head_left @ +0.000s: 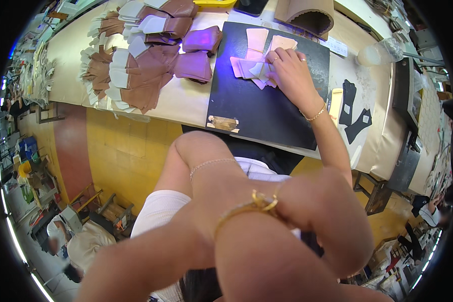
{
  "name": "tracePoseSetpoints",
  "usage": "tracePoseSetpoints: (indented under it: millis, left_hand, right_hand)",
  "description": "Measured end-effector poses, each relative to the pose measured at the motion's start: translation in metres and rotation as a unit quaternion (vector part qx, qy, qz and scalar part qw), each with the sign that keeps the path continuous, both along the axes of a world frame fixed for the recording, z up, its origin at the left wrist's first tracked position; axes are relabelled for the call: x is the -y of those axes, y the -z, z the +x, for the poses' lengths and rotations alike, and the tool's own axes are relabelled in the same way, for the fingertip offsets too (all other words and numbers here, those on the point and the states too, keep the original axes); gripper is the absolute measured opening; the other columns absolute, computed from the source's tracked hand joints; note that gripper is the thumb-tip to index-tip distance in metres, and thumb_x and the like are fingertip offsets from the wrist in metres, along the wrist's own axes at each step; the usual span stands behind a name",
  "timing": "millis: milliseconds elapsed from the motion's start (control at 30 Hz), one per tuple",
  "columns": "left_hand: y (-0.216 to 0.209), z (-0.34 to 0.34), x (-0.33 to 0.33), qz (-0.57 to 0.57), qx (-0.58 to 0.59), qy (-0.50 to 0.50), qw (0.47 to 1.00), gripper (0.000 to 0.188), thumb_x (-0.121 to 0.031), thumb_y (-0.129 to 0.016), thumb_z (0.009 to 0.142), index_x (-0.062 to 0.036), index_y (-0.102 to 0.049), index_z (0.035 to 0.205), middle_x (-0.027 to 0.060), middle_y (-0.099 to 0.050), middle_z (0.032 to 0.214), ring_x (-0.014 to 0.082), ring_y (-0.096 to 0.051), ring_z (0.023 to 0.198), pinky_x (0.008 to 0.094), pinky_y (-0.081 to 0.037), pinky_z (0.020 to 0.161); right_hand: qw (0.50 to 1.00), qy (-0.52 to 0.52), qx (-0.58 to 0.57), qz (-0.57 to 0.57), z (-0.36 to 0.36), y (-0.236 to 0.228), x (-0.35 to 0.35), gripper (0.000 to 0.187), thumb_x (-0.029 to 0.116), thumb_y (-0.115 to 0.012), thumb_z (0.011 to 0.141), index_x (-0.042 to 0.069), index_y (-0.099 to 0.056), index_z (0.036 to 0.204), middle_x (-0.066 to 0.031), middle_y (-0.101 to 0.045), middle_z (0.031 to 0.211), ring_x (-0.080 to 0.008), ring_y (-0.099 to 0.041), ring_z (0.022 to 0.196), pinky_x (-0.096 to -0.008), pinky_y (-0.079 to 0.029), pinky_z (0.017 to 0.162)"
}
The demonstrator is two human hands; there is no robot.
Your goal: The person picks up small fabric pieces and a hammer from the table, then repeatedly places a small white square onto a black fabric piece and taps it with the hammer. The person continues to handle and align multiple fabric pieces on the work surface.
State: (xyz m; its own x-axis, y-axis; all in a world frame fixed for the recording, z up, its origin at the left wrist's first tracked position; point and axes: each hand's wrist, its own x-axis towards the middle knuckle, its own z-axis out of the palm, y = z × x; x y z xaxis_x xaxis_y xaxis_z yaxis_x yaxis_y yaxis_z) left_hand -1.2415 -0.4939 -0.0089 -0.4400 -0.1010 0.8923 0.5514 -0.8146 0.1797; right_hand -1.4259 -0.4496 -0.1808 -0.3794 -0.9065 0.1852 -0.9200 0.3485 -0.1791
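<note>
On the dark cutting board (277, 113), my right hand (293, 70) bends its fingers over a fanned bunch of small pale pieces (249, 69), gripping their right end. The thumb side and fingertips are partly hidden. Two more pale pinkish cut pieces (257, 40) lie just beyond the bunch. My left hand (236, 199) is raised very near the camera, large and blurred. Its fingers are spread apart, one wearing a gold ring, and nothing shows between them. The fingertips run out of the picture.
Stacks of brown leather pieces (148, 75) with pale ends cover the left of the table. At the back are a phone (250, 6) and a cardboard-like roll (307, 15). Black cut pieces (358, 126), a cream strip (335, 103) and a plastic-covered container (375, 53) lie right.
</note>
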Motion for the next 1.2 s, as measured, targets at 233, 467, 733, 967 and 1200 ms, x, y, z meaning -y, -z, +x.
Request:
tracePoseSetpoints:
  millis: [233,467,733,967,1200]
  left_hand:
    - [0.040,-0.020,0.088,-0.049,0.126,-0.324,0.937,0.066,-0.063,-0.044,0.093,-0.0242,-0.034,0.146,0.0139,-0.049,0.136,0.0278,-0.049,0.107,0.0412,-0.036,0.089]
    - [0.147,-0.090,0.128,-0.406,0.590,-0.440,0.542,0.053,-0.044,-0.052,0.098,-0.0035,-0.047,0.132,0.0155,-0.055,0.121,0.0231,-0.058,0.103,0.0373,-0.047,0.090]
    - [0.206,-0.119,0.125,-0.095,0.695,-0.011,0.712,0.066,-0.003,-0.070,0.085,-0.0018,-0.034,0.140,0.0095,-0.065,0.101,0.0193,-0.065,0.094,0.0352,-0.054,0.083]
    - [0.180,-0.113,0.131,-0.051,0.656,-0.104,0.746,0.025,0.002,-0.069,0.084,0.0001,-0.062,0.108,0.0075,-0.067,0.097,0.0158,-0.066,0.089,0.0279,-0.053,0.079]
    - [0.152,-0.099,0.157,0.017,0.551,-0.324,0.769,0.018,-0.002,-0.064,0.089,-0.0021,-0.058,0.106,0.0053,-0.064,0.101,0.0137,-0.063,0.091,0.0284,-0.052,0.083]
  right_hand:
    - [0.949,0.026,0.308,-0.068,-0.021,-0.010,-0.024,0.020,0.009,-0.068,0.081,0.006,-0.056,0.097,-0.0108,-0.067,0.078,-0.0319,-0.065,0.073,-0.0387,-0.048,0.069]
    - [0.910,-0.004,0.413,-0.034,-0.041,-0.006,-0.035,0.017,0.005,-0.066,0.083,0.003,-0.053,0.094,-0.0144,-0.069,0.085,-0.0311,-0.068,0.080,-0.0370,-0.050,0.069]
    - [0.867,-0.018,0.492,-0.075,-0.046,-0.008,-0.060,0.018,-0.005,-0.062,0.082,0.003,-0.047,0.089,-0.0131,-0.072,0.102,-0.0251,-0.069,0.097,-0.0321,-0.052,0.082]
    - [0.892,0.014,0.449,-0.058,-0.047,-0.013,-0.062,0.017,-0.001,-0.063,0.085,0.003,-0.046,0.089,-0.0089,-0.073,0.103,-0.0241,-0.069,0.097,-0.0338,-0.051,0.080]
    - [0.870,0.042,0.480,-0.101,-0.043,-0.013,-0.050,0.017,0.002,-0.065,0.085,0.002,-0.050,0.094,-0.0127,-0.071,0.102,-0.0249,-0.069,0.094,-0.0321,-0.051,0.080]
